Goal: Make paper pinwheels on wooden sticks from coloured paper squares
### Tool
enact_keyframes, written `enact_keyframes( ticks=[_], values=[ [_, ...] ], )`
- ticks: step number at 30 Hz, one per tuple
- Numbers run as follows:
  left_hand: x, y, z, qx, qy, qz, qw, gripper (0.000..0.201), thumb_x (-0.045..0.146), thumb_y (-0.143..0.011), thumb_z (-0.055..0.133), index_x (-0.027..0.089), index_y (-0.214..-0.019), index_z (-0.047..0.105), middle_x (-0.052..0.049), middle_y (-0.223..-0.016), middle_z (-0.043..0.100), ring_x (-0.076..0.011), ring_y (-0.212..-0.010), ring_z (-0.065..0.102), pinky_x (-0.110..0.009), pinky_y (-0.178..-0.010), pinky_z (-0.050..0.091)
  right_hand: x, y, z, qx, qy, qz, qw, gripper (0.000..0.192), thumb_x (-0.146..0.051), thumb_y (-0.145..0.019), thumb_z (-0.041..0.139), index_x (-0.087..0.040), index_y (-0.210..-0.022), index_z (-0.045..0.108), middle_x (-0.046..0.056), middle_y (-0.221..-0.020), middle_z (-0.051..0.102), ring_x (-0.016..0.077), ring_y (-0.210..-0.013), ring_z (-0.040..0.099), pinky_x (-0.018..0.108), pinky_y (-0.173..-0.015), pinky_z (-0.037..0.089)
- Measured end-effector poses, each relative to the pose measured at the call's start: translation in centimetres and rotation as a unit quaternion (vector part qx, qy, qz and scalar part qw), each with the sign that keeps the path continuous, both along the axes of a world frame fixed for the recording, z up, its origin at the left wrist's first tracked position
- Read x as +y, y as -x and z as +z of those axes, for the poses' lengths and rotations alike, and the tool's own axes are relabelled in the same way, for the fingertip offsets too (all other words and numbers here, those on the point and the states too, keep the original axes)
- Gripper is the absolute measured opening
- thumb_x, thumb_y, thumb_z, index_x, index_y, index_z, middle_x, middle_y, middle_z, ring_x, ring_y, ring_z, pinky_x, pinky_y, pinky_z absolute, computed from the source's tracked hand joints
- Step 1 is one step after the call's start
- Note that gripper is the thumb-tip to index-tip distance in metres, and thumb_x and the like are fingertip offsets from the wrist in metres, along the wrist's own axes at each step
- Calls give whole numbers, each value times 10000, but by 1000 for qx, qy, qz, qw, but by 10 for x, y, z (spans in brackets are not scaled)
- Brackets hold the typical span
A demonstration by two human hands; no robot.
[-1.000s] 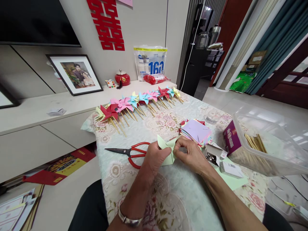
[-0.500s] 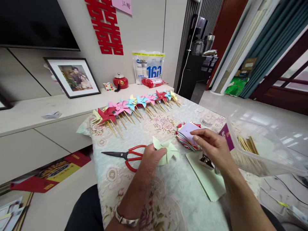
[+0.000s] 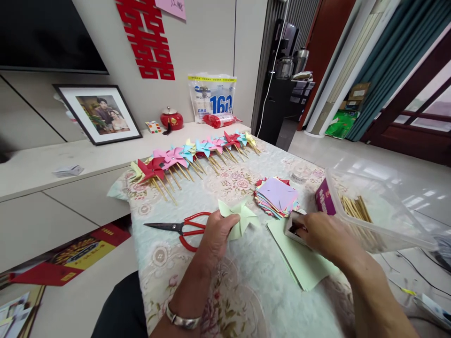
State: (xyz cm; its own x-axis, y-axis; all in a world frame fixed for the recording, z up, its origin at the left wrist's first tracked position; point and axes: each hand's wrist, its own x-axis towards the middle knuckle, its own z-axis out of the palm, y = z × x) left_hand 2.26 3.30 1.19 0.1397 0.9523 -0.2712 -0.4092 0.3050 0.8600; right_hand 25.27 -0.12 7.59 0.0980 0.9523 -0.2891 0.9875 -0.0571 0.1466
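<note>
My left hand (image 3: 215, 233) pinches a folded light-green paper pinwheel (image 3: 238, 216) just above the flowered tablecloth (image 3: 246, 291). My right hand (image 3: 321, 231) reaches into a small open white box (image 3: 293, 226) to the right; its fingertips are inside and I cannot see what they touch. Under the box lies a stack of light-green paper sheets (image 3: 303, 263). Behind it sits a pile of cut coloured paper squares (image 3: 276, 196). Red-handled scissors (image 3: 183, 227) lie left of my left hand.
A row of finished coloured pinwheels on sticks (image 3: 190, 157) lies along the table's far side. A clear plastic tub (image 3: 380, 211) with wooden sticks (image 3: 355, 211) and a purple box (image 3: 323, 201) stands at the right. A low cabinet (image 3: 52, 188) runs at the left.
My right hand let go of the green pinwheel, moved right and came down onto the small white box. My left hand kept hold of the pinwheel.
</note>
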Motion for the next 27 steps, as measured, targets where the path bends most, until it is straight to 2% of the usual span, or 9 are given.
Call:
enact_keyframes(
  ticks=[3,7,15,21,27],
  values=[
    [-1,-2,4,-32,5,13,999,231,278,-575,759,141,-748,692,-10,-640,678,-150,-568,582,-262,-587,461,3,7,-5,-30,4,-11,999,249,-158,-868,481,-192,-860,727,158,-892,756,308,-811,723,324,-543,242],
    [0,-5,5,-56,11,32,998,280,296,-541,759,147,-765,681,-3,-612,656,-157,-571,583,-258,-559,434,4,8,-9,-23,0,7,1000,224,-174,-901,482,-183,-905,706,170,-916,761,349,-877,735,338,-552,229],
    [1,-7,2,-70,3,26,997,272,300,-544,741,159,-765,667,6,-560,627,-190,-620,619,-250,-535,403,6,1,-19,-11,2,27,1000,207,-167,-890,475,-206,-962,665,133,-893,755,322,-865,733,320,-541,197],
    [0,-10,4,-57,-1,18,998,313,317,-546,734,152,-805,678,1,-573,635,-188,-600,604,-255,-535,395,10,-4,-23,23,-5,28,999,202,-148,-863,468,-193,-925,655,128,-884,750,296,-829,723,310,-551,219],
    [-1,-10,3,-46,-4,23,999,245,312,-542,733,161,-720,659,-4,-609,650,-154,-554,560,-261,-552,415,10,-5,-26,15,-15,29,999,225,-187,-916,435,-186,-950,658,146,-884,752,311,-837,731,322,-549,206]
  ],
)
